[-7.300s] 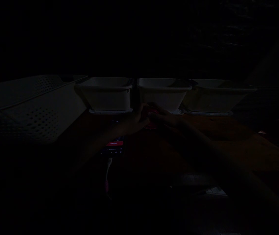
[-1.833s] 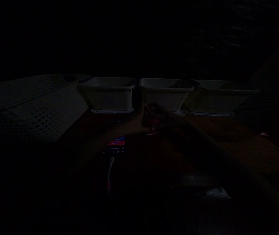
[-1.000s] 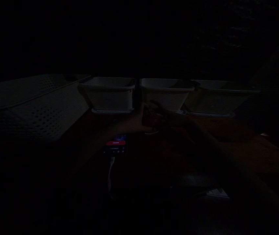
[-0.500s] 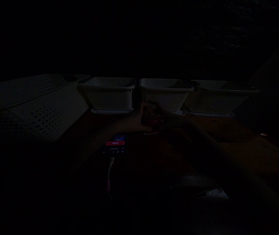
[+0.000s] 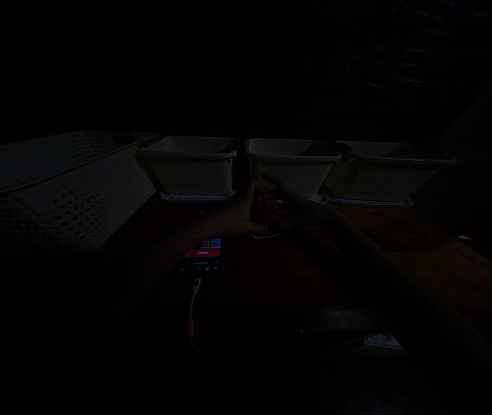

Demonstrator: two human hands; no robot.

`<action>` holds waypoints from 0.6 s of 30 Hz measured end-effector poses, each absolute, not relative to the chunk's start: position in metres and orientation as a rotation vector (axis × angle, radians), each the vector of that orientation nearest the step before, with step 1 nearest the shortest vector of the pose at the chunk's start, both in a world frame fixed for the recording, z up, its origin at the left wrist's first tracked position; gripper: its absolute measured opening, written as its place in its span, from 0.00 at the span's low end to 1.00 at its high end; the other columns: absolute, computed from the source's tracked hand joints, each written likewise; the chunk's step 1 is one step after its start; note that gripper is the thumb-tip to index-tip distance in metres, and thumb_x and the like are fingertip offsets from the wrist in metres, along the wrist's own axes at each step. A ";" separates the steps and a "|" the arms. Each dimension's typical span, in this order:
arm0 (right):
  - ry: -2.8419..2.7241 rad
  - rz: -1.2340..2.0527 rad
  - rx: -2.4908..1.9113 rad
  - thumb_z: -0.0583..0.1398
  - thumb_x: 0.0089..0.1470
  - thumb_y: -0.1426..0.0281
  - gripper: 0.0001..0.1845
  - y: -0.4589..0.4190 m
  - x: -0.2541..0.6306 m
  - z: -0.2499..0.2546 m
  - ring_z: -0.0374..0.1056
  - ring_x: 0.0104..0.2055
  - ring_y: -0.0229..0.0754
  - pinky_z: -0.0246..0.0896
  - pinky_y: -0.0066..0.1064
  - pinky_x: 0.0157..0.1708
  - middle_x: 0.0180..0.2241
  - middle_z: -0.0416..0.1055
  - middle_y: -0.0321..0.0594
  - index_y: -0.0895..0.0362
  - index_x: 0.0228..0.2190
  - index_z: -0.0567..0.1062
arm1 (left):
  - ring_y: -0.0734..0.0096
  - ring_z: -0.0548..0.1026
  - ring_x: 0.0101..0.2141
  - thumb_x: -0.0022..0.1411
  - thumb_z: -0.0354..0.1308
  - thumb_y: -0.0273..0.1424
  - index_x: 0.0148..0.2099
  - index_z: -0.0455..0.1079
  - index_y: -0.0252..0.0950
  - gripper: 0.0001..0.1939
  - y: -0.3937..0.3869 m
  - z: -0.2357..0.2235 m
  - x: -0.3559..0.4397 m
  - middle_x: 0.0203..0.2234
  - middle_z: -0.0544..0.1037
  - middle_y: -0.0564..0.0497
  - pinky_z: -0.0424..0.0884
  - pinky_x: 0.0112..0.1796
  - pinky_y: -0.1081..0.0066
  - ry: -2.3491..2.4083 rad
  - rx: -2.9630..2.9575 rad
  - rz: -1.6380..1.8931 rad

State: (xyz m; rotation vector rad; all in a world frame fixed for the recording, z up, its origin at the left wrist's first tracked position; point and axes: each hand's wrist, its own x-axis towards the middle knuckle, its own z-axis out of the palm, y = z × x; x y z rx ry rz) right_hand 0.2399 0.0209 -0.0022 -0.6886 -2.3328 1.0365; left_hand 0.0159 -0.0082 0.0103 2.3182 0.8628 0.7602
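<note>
The view is very dark. Between my two hands is a dark red object (image 5: 267,203) with a grid-like patterned upper face and a smoother red lower end; its exact kind cannot be made out. My left hand (image 5: 243,214) is curved round its left side, thumb toward the lower end. On the opposite side my right hand (image 5: 300,208) cups it, one finger reaching over the top. A thin pale edge (image 5: 267,236) shows just below the object. Left of it lies a lit phone (image 5: 203,256), partly behind my left forearm, with a white cable (image 5: 193,297) plugged in.
Three pale tubs stand in a row behind my hands: a left tub (image 5: 198,173), a middle tub (image 5: 293,170) and a right tub (image 5: 375,178). A large perforated basket (image 5: 129,190) is at far left. Pale flat material (image 5: 384,340) lies near the front of the brown table (image 5: 401,242).
The picture on the phone screen has changed. Both hands stay in nearly the same place around the dark red object.
</note>
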 end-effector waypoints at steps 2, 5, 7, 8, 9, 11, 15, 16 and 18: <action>-2.327 1.058 -0.695 0.74 0.38 0.60 0.74 0.021 0.239 -0.002 0.48 0.69 0.63 0.49 0.61 0.65 0.68 0.48 0.58 0.55 0.68 0.28 | 0.54 0.71 0.53 0.47 0.69 0.33 0.57 0.52 0.35 0.39 -0.008 0.010 0.016 0.53 0.69 0.39 0.70 0.51 0.55 0.874 2.323 0.762; -2.312 1.103 -0.687 0.73 0.40 0.60 0.74 0.022 0.238 -0.004 0.47 0.70 0.62 0.48 0.60 0.65 0.68 0.47 0.58 0.56 0.68 0.28 | 0.55 0.71 0.52 0.48 0.69 0.34 0.55 0.52 0.37 0.38 -0.007 0.009 0.016 0.52 0.69 0.40 0.70 0.51 0.56 0.864 2.340 0.770; -2.301 1.122 -0.671 0.73 0.40 0.59 0.73 0.022 0.238 -0.005 0.46 0.70 0.62 0.47 0.59 0.65 0.68 0.46 0.59 0.57 0.68 0.28 | 0.56 0.72 0.52 0.49 0.69 0.35 0.55 0.52 0.37 0.37 -0.005 0.007 0.016 0.52 0.69 0.40 0.70 0.50 0.56 0.833 2.341 0.777; -2.298 1.130 -0.666 0.72 0.41 0.59 0.73 0.022 0.238 -0.006 0.46 0.70 0.61 0.47 0.59 0.65 0.69 0.46 0.59 0.57 0.68 0.28 | 0.56 0.72 0.51 0.49 0.69 0.36 0.55 0.52 0.38 0.37 -0.004 0.007 0.016 0.52 0.70 0.40 0.71 0.50 0.56 0.825 2.343 0.778; -2.297 1.136 -0.664 0.72 0.41 0.59 0.73 0.022 0.239 -0.006 0.47 0.70 0.61 0.47 0.59 0.65 0.69 0.46 0.59 0.57 0.68 0.27 | 0.56 0.72 0.51 0.49 0.69 0.36 0.54 0.52 0.38 0.36 -0.004 0.006 0.016 0.51 0.70 0.40 0.71 0.50 0.55 0.824 2.347 0.778; -2.300 1.148 -0.664 0.72 0.42 0.59 0.72 0.022 0.240 -0.007 0.48 0.70 0.59 0.47 0.59 0.65 0.69 0.45 0.58 0.56 0.67 0.26 | 0.55 0.72 0.51 0.50 0.69 0.38 0.54 0.52 0.38 0.36 -0.003 0.005 0.015 0.51 0.70 0.41 0.71 0.50 0.55 0.828 2.358 0.779; -2.322 1.137 -0.642 0.71 0.43 0.60 0.71 0.025 0.242 -0.009 0.45 0.71 0.58 0.45 0.57 0.66 0.70 0.42 0.59 0.57 0.68 0.27 | 0.55 0.72 0.52 0.50 0.69 0.38 0.55 0.52 0.38 0.37 -0.003 0.004 0.015 0.52 0.70 0.40 0.71 0.50 0.55 0.833 2.369 0.766; -2.329 1.130 -0.633 0.71 0.43 0.60 0.71 0.026 0.243 -0.009 0.44 0.71 0.57 0.44 0.56 0.66 0.70 0.42 0.59 0.57 0.68 0.27 | 0.55 0.71 0.53 0.50 0.69 0.38 0.56 0.52 0.38 0.37 -0.003 0.004 0.015 0.53 0.69 0.39 0.70 0.50 0.55 0.837 2.370 0.766; -2.342 1.120 -0.621 0.70 0.44 0.59 0.70 0.028 0.244 -0.010 0.44 0.71 0.56 0.43 0.55 0.67 0.70 0.42 0.58 0.58 0.68 0.27 | 0.55 0.71 0.53 0.50 0.69 0.38 0.56 0.51 0.38 0.38 -0.004 0.004 0.016 0.54 0.69 0.39 0.70 0.51 0.55 0.837 2.373 0.769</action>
